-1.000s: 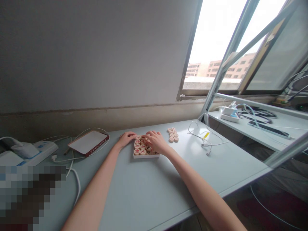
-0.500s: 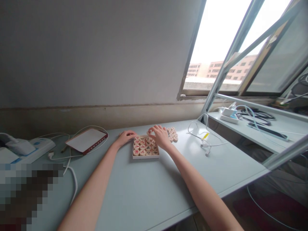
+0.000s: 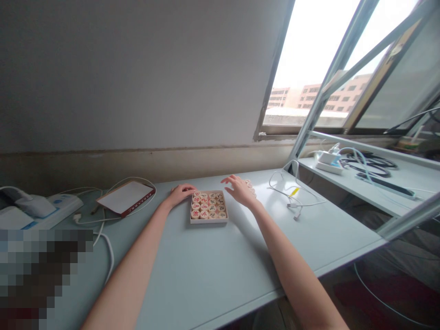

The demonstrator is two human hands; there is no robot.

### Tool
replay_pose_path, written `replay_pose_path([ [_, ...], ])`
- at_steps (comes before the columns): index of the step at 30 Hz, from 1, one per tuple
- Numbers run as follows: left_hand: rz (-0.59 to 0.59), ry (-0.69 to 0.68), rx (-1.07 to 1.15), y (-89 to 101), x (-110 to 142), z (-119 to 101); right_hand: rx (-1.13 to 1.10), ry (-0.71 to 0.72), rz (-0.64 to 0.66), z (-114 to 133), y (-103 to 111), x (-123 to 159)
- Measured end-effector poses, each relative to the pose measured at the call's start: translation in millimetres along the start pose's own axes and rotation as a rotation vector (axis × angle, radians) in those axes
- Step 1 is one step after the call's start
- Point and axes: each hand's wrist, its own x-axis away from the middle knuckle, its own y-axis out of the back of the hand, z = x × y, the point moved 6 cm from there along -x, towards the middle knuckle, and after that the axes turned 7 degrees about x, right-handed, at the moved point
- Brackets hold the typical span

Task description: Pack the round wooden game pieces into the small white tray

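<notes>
A shallow white box (image 3: 209, 221) lies on the pale table (image 3: 213, 270), filled with round wooden chess pieces (image 3: 208, 205) marked in red and black. My left hand (image 3: 180, 193) rests on the table against the box's far left corner, fingers curled at its edge. My right hand (image 3: 241, 189) hovers just right of the box, fingers spread, nothing in it. It covers most of a small pile of loose pieces (image 3: 250, 184) beside the box.
A red-edged box lid (image 3: 126, 197) lies to the left among white cables (image 3: 103, 229). A power strip (image 3: 41, 208) sits at far left. More white cable (image 3: 292, 195) lies right of the pieces. A second shelf (image 3: 371, 174) with chargers stands at the right, under the window.
My right hand has left the top of the box and moved right, over the loose pile. The pieces in the box now show in full. My left hand has stayed put.
</notes>
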Motion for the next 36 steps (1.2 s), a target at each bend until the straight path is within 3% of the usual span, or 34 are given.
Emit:
replay_pose_path([
  [2, 0.004, 0.0, -0.007, -0.7, -0.8, 1.1, -0.167, 0.184, 0.111, 26.3, -4.9, 0.1],
  [4, 0.017, -0.008, -0.012, -1.6, -1.6, 1.7, -0.248, 0.263, 0.177, 44.6, -9.9, 1.8],
  [8, 0.016, -0.026, -0.009, -1.5, -2.8, 2.5, -0.271, 0.264, 0.195, 60.9, -17.7, 3.3],
  [13, 0.015, -0.019, 0.002, -1.7, -2.9, 3.0, -0.226, 0.236, 0.148, 62.5, -16.6, 1.3],
  [16, 0.018, 0.0, 0.001, -1.9, -1.7, 1.9, -0.164, 0.189, 0.096, 51.8, -8.5, -1.0],
  [20, 0.015, 0.025, -0.005, -1.8, 0.5, -0.9, 0.001, 0.048, 0.027, 17.3, 4.5, -0.2],
  [24, 0.01, 0.029, 0.006, -1.7, 1.0, -2.1, 0.183, -0.114, 0.049, -22.2, 7.6, 6.7],
  [27, 0.017, 0.031, 0.024, -2.3, 0.1, -0.2, 0.274, -0.176, 0.032, -34.2, 10.7, 9.5],
  [29, 0.026, 0.03, 0.039, -3.0, -1.0, 1.6, 0.222, -0.144, 0.013, -26.9, 14.0, 7.7],
  [31, 0.033, 0.023, 0.053, -3.5, -2.0, 3.0, 0.052, -0.018, 0.048, -6.3, 14.4, 4.3],
  [34, 0.033, 0.009, 0.059, -3.2, -2.9, 4.2, -0.229, 0.244, 0.201, 37.7, 8.8, 4.0],
  [36, 0.032, 0.003, 0.053, -2.9, -3.0, 4.4, -0.305, 0.345, 0.285, 61.1, 2.0, 6.6],
])
